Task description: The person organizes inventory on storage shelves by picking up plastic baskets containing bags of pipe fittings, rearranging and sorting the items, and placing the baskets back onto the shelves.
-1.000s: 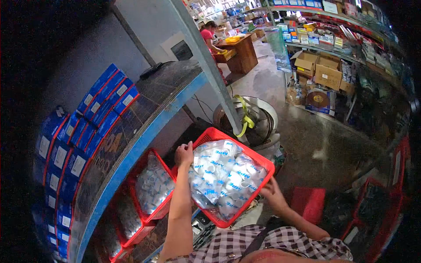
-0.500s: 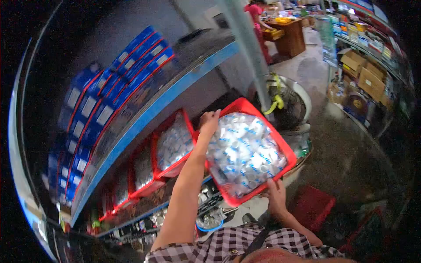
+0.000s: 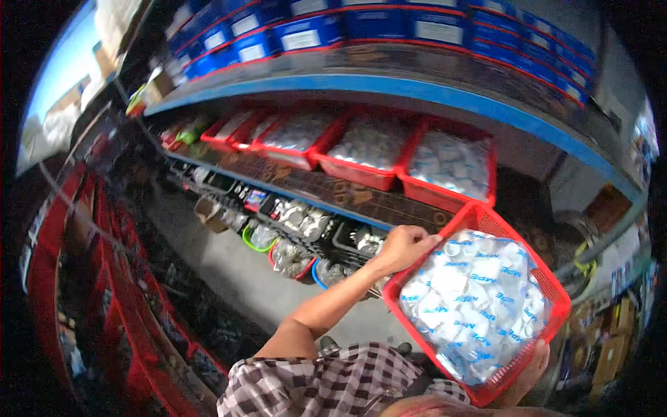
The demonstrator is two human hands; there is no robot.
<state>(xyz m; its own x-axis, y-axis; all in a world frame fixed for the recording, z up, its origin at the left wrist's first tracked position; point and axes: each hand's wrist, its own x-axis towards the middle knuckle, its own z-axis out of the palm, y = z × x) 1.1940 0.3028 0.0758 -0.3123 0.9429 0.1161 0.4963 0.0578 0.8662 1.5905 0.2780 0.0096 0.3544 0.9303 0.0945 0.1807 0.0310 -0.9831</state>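
A red plastic basket [image 3: 556, 288] is held up at the right, tilted in the view. It is filled with white pieces in clear bags with blue lettering [image 3: 476, 302]. My left hand [image 3: 406, 249] grips its upper left rim, with the fingers closed over the edge. At the lower right my right hand [image 3: 531, 368] holds the basket's side from below, its fingers partly hidden. Just beyond the basket, a similar red basket [image 3: 445, 199] of bagged pieces stands on the shelf.
More filled red baskets [image 3: 358, 172] line the shelf [image 3: 299, 182]. Blue boxes [image 3: 438, 29] stack above a blue beam [image 3: 417, 87]. Below are a green-rimmed basin [image 3: 258, 238] and other containers. Red racks [image 3: 139, 333] stand at the left.
The view has swung left, so the row of red baskets now lies ahead and the co-worker at the desk has left view. Both hands have kept hold of the basket.
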